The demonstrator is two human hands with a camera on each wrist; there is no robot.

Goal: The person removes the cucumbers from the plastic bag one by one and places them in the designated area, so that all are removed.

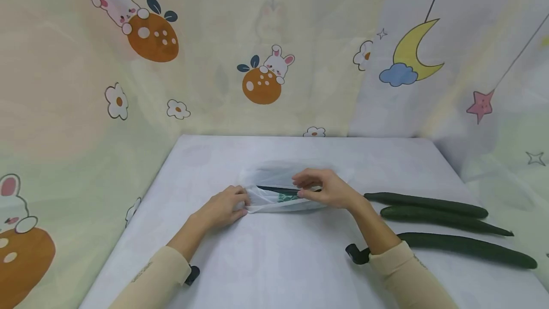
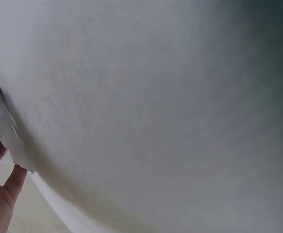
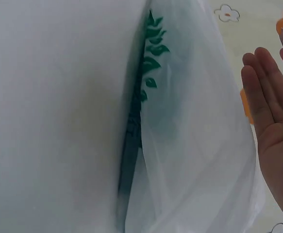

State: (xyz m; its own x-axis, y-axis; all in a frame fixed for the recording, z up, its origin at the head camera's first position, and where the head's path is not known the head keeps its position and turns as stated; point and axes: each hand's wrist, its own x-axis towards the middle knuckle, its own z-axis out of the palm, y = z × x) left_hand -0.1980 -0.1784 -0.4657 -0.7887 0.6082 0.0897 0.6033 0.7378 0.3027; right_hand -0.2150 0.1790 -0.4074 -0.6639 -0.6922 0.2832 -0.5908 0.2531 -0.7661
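A thin white plastic bag with a green leaf print lies flat in the middle of the table. My left hand pinches its left end; in the left wrist view the bag's edge runs between my thumb and fingers. My right hand is over the bag's right part, at a dark slit along its mouth. The right wrist view shows that hand's fingers straight, palm open, just beside the plastic. Whether anything lies inside the bag cannot be told.
Three long dark green cucumbers lie side by side on the table's right part, right of my right forearm. The white-covered table ends at cartoon-print cloth walls behind and on both sides.
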